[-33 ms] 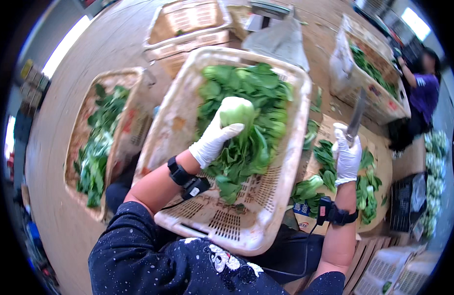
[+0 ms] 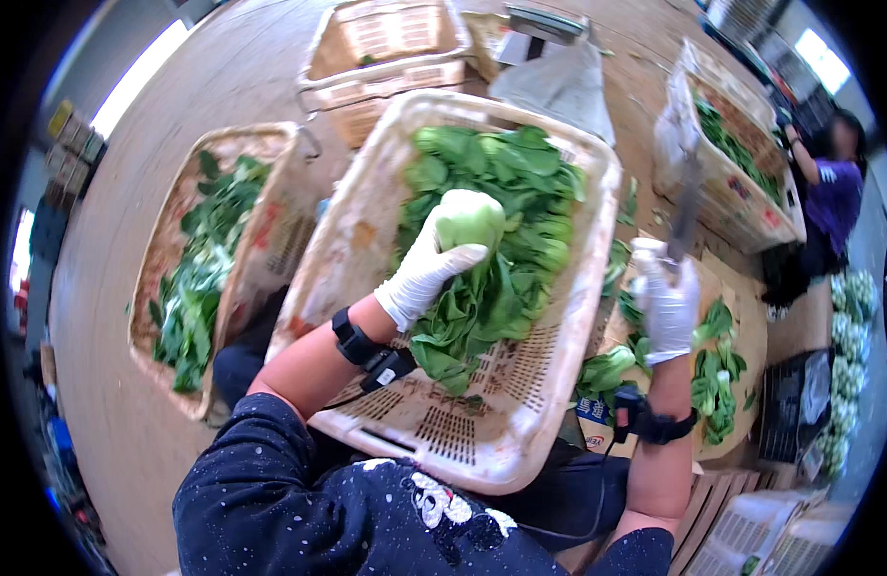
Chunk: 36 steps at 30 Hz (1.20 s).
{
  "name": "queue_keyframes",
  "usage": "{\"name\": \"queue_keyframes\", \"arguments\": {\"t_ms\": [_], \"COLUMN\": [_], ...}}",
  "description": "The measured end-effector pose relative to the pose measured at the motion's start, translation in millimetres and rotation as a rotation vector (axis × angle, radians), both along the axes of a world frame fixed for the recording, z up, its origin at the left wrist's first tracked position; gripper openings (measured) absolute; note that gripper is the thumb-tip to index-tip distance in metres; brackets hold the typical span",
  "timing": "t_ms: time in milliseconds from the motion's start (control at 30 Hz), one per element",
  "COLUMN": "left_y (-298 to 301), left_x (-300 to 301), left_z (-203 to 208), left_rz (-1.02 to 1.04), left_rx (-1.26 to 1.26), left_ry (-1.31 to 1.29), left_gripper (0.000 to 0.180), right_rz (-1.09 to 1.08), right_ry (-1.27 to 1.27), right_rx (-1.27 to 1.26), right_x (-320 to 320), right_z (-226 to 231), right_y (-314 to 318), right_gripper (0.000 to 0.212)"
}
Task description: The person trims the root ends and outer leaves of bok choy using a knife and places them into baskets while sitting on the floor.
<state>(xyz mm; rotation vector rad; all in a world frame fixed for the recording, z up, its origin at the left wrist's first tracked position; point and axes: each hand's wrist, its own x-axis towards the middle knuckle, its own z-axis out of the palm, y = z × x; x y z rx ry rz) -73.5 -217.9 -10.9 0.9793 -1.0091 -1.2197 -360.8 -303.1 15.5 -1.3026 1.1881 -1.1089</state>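
Observation:
In my white-gloved left hand is a head of bok choy, its pale base up and its leaves hanging down. It is held over a large off-white plastic crate that leans across my lap. More bok choy lies in the crate's far and right parts. To the right of the crate, my gloved right hand is closed round a knife, its blade pointing up and away, blurred by motion. Below that hand, loose bok choy and leaves lie on flattened cardboard.
A crate of greens stands at the left. Stacked crates and a scale are at the back. Far right, a person in purple is beside another crate. A black crate sits at the right.
The knife and my right hand have moved slightly left, with the blade more upright. The bok choy's leaves hang more bunched below my left hand. The whole view has shifted a little.

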Motion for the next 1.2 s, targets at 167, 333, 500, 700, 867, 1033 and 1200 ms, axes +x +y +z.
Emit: {"name": "queue_keyframes", "arguments": {"t_ms": [167,333,500,700,867,1033,1200], "left_y": [89,192,264,356,390,375,355], "left_x": [47,145,201,260,281,273,269], "left_z": [45,92,100,86,84,64,58], "left_rz": [0.424,0.570,0.907,0.672,0.696,0.714,0.799], "left_rx": [-0.201,-0.208,-0.094,0.059,0.045,-0.156,-0.115], "left_ry": [-0.279,-0.817,-0.838,-0.608,0.041,0.486,0.103], "left_gripper": [0.059,0.063,0.061,0.057,0.056,0.077,0.056], "right_rz": [0.503,0.959,1.148,1.829,1.098,0.918,0.996], "right_ry": [-0.026,-0.184,-0.074,0.351,0.355,0.227,0.367], "right_rx": [-0.489,-0.159,-0.311,0.049,-0.481,-1.059,-1.538], "right_x": [201,292,385,467,546,553,504], "right_z": [48,78,103,123,152,119,100], "right_y": [108,153,199,212,194,235,259], "right_gripper": [0.059,0.046,0.042,0.042,0.044,0.030,0.028]}}
